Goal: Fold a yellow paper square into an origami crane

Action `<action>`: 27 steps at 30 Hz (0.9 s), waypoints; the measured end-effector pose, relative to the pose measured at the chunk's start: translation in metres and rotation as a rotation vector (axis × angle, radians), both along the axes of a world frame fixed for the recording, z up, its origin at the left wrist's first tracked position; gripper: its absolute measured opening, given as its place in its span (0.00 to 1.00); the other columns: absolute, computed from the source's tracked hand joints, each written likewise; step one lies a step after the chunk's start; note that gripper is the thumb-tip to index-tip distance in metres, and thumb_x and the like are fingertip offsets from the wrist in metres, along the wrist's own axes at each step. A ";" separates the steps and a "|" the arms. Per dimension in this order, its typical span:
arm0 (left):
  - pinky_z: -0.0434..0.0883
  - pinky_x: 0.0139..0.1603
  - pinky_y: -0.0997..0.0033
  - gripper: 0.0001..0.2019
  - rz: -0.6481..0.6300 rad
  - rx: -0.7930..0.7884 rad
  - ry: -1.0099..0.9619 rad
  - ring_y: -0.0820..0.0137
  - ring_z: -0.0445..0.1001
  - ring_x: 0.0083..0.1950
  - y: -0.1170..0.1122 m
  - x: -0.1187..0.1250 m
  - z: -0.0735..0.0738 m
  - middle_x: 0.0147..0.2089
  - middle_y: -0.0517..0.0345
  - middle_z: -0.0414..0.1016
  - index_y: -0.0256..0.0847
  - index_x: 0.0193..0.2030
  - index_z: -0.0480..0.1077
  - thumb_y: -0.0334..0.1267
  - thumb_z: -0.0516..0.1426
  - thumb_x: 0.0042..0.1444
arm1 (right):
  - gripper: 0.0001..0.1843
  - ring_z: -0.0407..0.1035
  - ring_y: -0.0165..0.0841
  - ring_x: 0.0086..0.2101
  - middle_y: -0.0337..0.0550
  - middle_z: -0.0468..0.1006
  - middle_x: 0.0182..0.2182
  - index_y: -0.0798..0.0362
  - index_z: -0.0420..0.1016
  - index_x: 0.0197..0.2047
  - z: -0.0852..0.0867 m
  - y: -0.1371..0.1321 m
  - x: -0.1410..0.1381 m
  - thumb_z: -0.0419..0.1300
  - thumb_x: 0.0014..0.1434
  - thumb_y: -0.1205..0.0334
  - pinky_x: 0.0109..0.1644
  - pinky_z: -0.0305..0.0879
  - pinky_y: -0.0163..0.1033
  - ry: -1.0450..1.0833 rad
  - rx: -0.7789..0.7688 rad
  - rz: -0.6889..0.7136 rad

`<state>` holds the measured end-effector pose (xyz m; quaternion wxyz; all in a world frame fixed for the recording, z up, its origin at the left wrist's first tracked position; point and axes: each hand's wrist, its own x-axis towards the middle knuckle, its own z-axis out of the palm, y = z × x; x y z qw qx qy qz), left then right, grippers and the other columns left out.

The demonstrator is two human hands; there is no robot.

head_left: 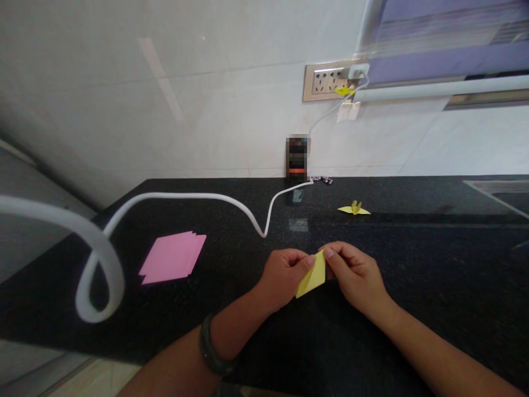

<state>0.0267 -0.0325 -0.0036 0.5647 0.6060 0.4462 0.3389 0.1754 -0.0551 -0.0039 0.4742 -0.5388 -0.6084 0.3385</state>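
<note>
Over the middle of the dark worktop point(231, 259), the left hand point(285, 278) and right hand point(356, 275) pinch a folded yellow paper point(316, 275), the right at its upper corner. It should be light, crisp and easily creased, best held gently by its edges. Pink paper sheets point(172, 257) lie left, a yellow paper crane point(355, 209) beyond; the worktop's near edge passes beneath the left forearm point(236, 326); room looks widest rightward.

A dark speckled countertop point(413, 248) runs below the wall; pink paper sheets point(173, 257) lie stacked unevenly on its left; a yellow folded-paper bird point(354, 209) sits right of centre, towards the far side; a pixelated upright object point(298, 157) stands at the far edge.
</note>
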 end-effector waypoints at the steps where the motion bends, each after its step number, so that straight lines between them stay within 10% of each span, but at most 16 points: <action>1: 0.55 0.23 0.78 0.17 0.001 0.006 0.006 0.78 0.58 0.23 0.000 0.000 0.000 0.23 0.60 0.64 0.33 0.29 0.70 0.48 0.52 0.48 | 0.10 0.61 0.28 0.21 0.37 0.66 0.19 0.53 0.66 0.30 0.000 0.000 0.000 0.49 0.57 0.57 0.24 0.58 0.32 0.008 -0.006 0.001; 15: 0.56 0.23 0.78 0.17 -0.041 0.059 0.070 0.77 0.58 0.24 -0.002 -0.001 0.003 0.23 0.60 0.64 0.34 0.28 0.68 0.49 0.50 0.50 | 0.12 0.61 0.28 0.20 0.36 0.65 0.17 0.53 0.66 0.27 0.002 0.000 0.001 0.48 0.57 0.57 0.23 0.57 0.33 -0.066 0.003 -0.057; 27: 0.57 0.23 0.78 0.17 -0.040 0.147 0.119 0.76 0.61 0.25 -0.002 -0.001 0.002 0.23 0.59 0.65 0.35 0.26 0.68 0.48 0.48 0.50 | 0.10 0.59 0.24 0.17 0.34 0.65 0.17 0.54 0.67 0.27 0.004 0.000 -0.009 0.56 0.49 0.55 0.19 0.58 0.30 0.288 -0.213 0.105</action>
